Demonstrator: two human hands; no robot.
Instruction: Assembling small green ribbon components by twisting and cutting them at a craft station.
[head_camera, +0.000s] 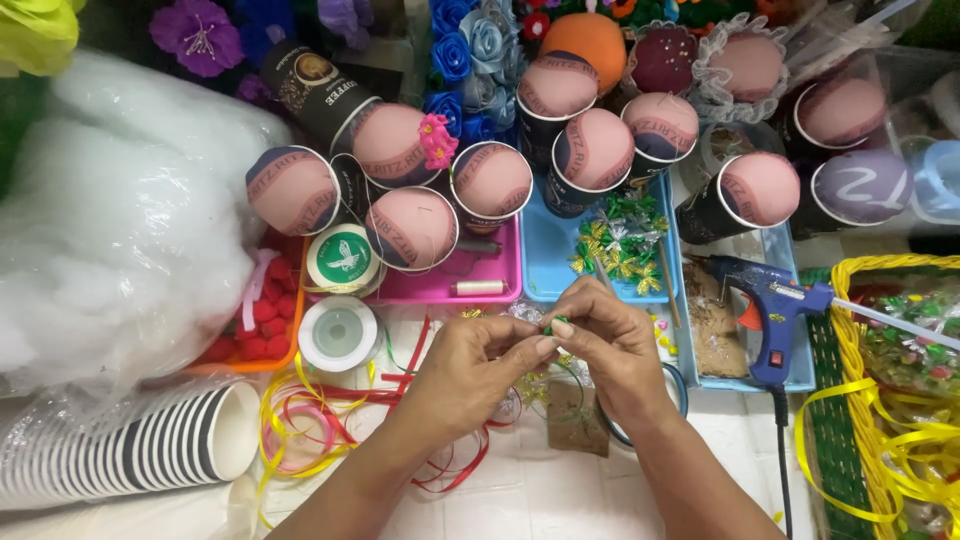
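Seen from the head camera, two bare forearms rise from the bottom edge and meet at the centre of a crowded craft table. The left hand (478, 352) bends its fingers inward, thumb and forefinger pinched shut on a small green piece (556, 325). The right hand (612, 345) closes on the same piece from the other side, fingertips touching those of the left, and a thin stick (603, 274) juts up from its grip. The green piece is tiny, mostly hidden between the fingertips, and held above the table just in front of a blue tray (545, 262). Loose red and yellow ribbons (330, 410) lie under the left wrist. A blue glue gun (768, 305) rests to the right, near a yellow basket (850, 340). Paper cups with pink domed tops (410, 228) crowd the trays behind, and a stack of paper cups (140, 448) lies at the left.
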